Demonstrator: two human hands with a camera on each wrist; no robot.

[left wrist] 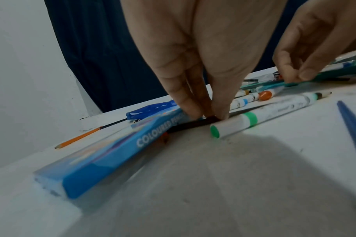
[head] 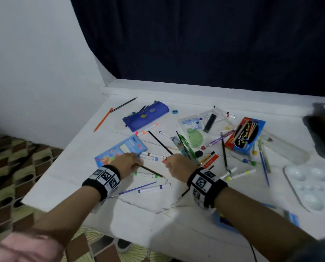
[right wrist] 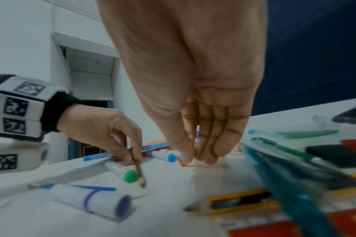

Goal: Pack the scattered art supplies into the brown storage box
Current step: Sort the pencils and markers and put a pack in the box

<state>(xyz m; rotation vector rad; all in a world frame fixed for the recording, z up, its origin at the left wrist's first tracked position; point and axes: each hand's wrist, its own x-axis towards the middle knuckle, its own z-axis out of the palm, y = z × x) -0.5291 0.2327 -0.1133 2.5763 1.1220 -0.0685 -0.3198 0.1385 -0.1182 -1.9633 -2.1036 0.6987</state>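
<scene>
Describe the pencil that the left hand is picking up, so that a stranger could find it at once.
Start at the flat blue coloured-pencil box near the white table's left edge. Beside its near corner, the left hand pinches a thin dark brown pencil. Unlike the white markers beside it, it is slim, dark and capless.

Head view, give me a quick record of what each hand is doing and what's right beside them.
left hand: pinches a dark pencil lying on the white table
right hand: fingertips down on an orange-capped marker; grip unclear
beside left hand: blue coloured pencil box, green-capped marker
brown storage box: not clearly in view
</scene>
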